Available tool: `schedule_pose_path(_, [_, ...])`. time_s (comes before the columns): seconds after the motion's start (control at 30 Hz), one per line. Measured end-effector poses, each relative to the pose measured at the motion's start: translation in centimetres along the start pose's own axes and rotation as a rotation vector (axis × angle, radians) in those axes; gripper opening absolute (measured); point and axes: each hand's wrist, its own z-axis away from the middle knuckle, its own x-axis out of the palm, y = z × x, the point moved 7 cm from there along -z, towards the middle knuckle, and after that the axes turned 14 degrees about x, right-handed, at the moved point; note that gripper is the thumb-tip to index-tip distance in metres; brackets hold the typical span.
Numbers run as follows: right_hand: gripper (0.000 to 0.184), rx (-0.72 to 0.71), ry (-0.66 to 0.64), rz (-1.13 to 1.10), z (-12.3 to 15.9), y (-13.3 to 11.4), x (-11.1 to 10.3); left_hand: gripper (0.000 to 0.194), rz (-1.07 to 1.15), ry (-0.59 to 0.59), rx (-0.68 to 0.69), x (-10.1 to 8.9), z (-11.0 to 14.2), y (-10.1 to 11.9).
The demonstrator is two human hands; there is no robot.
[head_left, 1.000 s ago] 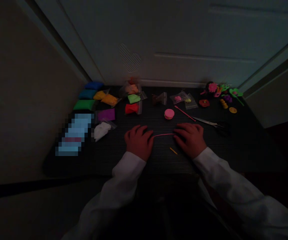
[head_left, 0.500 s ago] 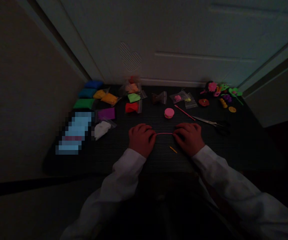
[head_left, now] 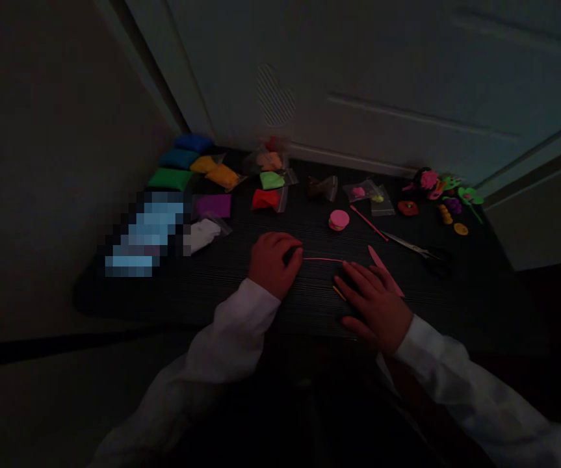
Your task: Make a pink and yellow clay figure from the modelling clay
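Observation:
A thin pink strand (head_left: pixel 323 259), apparently modelling clay, lies across the dark table between my hands. My left hand (head_left: pixel 274 265) is curled, with thumb and forefinger closed at the strand's left end. My right hand (head_left: pixel 380 305) is flat and open, its fingers spread, one fingertip touching or just beside the strand's right end. Beside that hand lies a flat pink clay knife (head_left: pixel 386 270). A small orange stick (head_left: pixel 339 293) rests near the right fingers. Behind the strand sits a round pink-topped clay piece (head_left: pixel 339 220).
Scissors (head_left: pixel 411 246) and a slim pink tool (head_left: pixel 368 223) lie to the right. Bags of coloured clay, including a purple one (head_left: pixel 214 206) and a red one (head_left: pixel 265 199), stand behind and left. A blurred lit screen (head_left: pixel 146 231) is at far left, clay figures (head_left: pixel 429 180) at back right.
My right hand has let go of the strand's end, moved nearer me and right, and spread its fingers. The pink clay knife now shows beside it. The view has tilted slightly.

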Motion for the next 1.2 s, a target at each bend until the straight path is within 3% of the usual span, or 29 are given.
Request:
schedule_pose_path(0.27, [0.061,-0.086,-0.102,0.013,0.6,-1.7,-0.3,0.017,0.013,0.076,-0.004,-0.7,0.1,-0.2])
schedule_pose_path(0.47, [0.061,-0.013,0.009,0.031,0.0,-0.3,-0.4,0.016,0.015,0.106,-0.005,-0.8,0.1,-0.3])
schedule_pose_path(0.6, [0.063,-0.091,-0.044,0.012,0.3,-1.1,0.0,0.016,0.015,0.105,0.003,-0.8,0.1,-0.2])
schedule_pose_path(0.77, [0.060,-0.009,0.001,0.020,0.0,-0.4,-0.6,0.016,0.006,0.134,0.020,-1.0,0.2,-0.1])
schedule_pose_path(0.9, [0.060,-0.081,-0.063,0.008,0.3,-0.9,-0.3,0.016,0.006,0.136,0.024,-1.0,0.2,-0.1])
schedule_pose_path(1.03, [0.060,-0.003,0.009,0.018,0.1,-0.5,-0.6,0.016,0.000,0.126,0.015,-1.0,0.2,-0.2])
schedule_pose_path(1.2, [0.060,-0.071,-0.057,0.008,0.4,-1.2,-0.3,0.016,0.002,0.129,0.013,-0.9,0.3,-0.2])
